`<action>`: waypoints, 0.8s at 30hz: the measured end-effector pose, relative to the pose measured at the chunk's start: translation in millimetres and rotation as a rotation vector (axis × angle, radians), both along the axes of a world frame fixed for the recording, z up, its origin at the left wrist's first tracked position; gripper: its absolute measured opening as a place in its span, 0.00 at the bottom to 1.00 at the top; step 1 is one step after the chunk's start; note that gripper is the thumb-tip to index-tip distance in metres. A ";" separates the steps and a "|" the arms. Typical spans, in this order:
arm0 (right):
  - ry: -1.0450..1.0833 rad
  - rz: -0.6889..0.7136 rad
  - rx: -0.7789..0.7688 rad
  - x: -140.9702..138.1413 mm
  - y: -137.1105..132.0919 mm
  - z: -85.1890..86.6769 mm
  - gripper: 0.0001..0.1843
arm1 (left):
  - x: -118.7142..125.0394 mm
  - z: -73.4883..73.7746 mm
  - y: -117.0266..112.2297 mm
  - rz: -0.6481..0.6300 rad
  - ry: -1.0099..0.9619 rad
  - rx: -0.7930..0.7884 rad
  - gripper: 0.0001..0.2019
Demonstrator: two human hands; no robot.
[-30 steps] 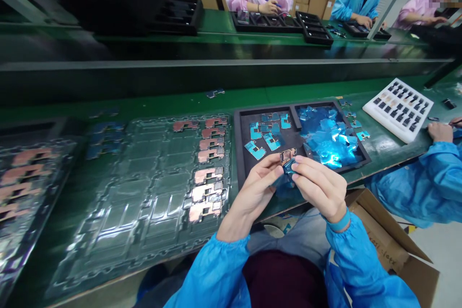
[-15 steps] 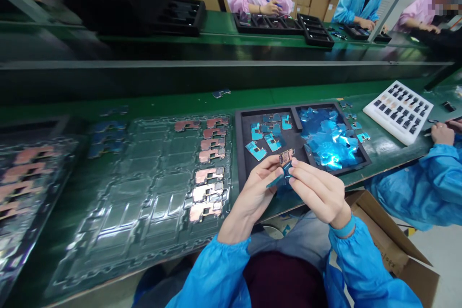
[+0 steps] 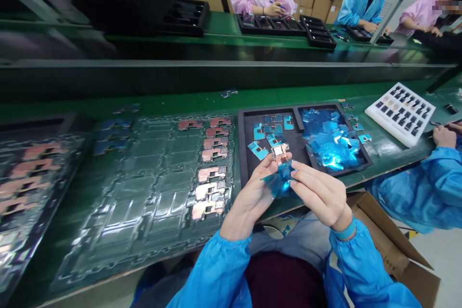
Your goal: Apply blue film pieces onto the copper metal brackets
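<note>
My left hand [image 3: 252, 195] pinches a small copper-coloured circuit board [image 3: 280, 153] over the near edge of the black tray. My right hand [image 3: 319, 192] grips a piece of blue protective film [image 3: 283, 180], which hangs between both hands just below the board. Whether the film still touches the board I cannot tell. Several blue-covered circuit boards [image 3: 258, 150] lie in the tray's left compartment, just beyond my left hand. A heap of crumpled blue film [image 3: 328, 142] fills the right compartment, beyond my right hand.
The black tray [image 3: 242, 154] stands on the green bench. Left of it, a clear plastic tray [image 3: 162, 154] holds several copper-coloured boards [image 3: 211, 190] along its right side. A white tray of dark parts [image 3: 400, 113] is at the right, near a co-worker's blue sleeve [image 3: 433, 187]. An open cardboard box [image 3: 415, 269] sits below.
The board in my left hand has turned so its copper face shows. The blue film at my right fingers now spreads wider below it. The view has shifted slightly.
</note>
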State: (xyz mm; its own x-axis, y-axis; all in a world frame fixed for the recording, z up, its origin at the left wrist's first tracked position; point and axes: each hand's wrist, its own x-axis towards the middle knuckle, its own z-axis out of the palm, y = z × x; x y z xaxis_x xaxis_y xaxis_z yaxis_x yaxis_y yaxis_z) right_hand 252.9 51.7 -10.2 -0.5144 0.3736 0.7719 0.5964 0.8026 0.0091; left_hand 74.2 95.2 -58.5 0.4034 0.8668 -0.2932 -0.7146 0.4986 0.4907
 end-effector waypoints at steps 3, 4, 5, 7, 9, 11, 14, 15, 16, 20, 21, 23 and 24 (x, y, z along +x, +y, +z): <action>-0.014 -0.008 0.006 0.6 -2.3 1.2 0.11 | 1.1 -7.3 -0.3 0.010 -0.002 -0.033 0.22; -0.016 -0.012 0.008 0.8 -3.0 1.2 0.10 | 1.4 -9.0 -0.2 0.011 -0.002 -0.036 0.22; -0.015 -0.014 0.010 1.0 -3.7 0.9 0.10 | 1.5 -10.4 -0.1 0.014 -0.002 -0.038 0.22; -0.014 -0.017 0.009 1.4 -4.9 -0.4 0.10 | 1.6 -12.0 0.3 0.021 -0.002 -0.044 0.22; -0.010 -0.015 0.014 1.9 -6.0 -2.2 0.09 | 1.5 -12.1 0.8 0.029 -0.003 -0.049 0.23; -0.014 -0.021 0.011 2.6 -7.0 -3.8 0.09 | 1.3 -11.0 1.3 0.032 -0.004 -0.052 0.22; -0.023 -0.039 0.006 4.0 -7.8 -5.7 0.10 | 0.0 -7.0 1.8 0.027 -0.007 -0.055 0.21; -0.024 -0.045 0.009 4.4 -7.8 -6.4 0.10 | -0.8 -5.1 2.1 0.023 -0.010 -0.057 0.20; -0.023 -0.049 0.013 4.7 -7.7 -7.0 0.10 | -2.0 -3.1 2.4 0.017 -0.015 -0.063 0.20; -0.016 -0.031 0.014 6.0 -6.7 -10.3 0.10 | -7.4 2.9 4.9 -0.023 -0.043 -0.116 0.21; -0.014 -0.025 0.007 6.4 -6.7 -11.4 0.10 | -8.4 3.2 5.8 -0.029 -0.047 -0.130 0.20; -0.011 -0.019 -0.007 7.3 -6.9 -14.0 0.11 | -9.4 2.3 7.9 -0.026 -0.049 -0.151 0.19; -0.009 -0.025 -0.016 7.9 -7.1 -15.6 0.11 | -9.3 1.3 9.0 -0.017 -0.048 -0.156 0.18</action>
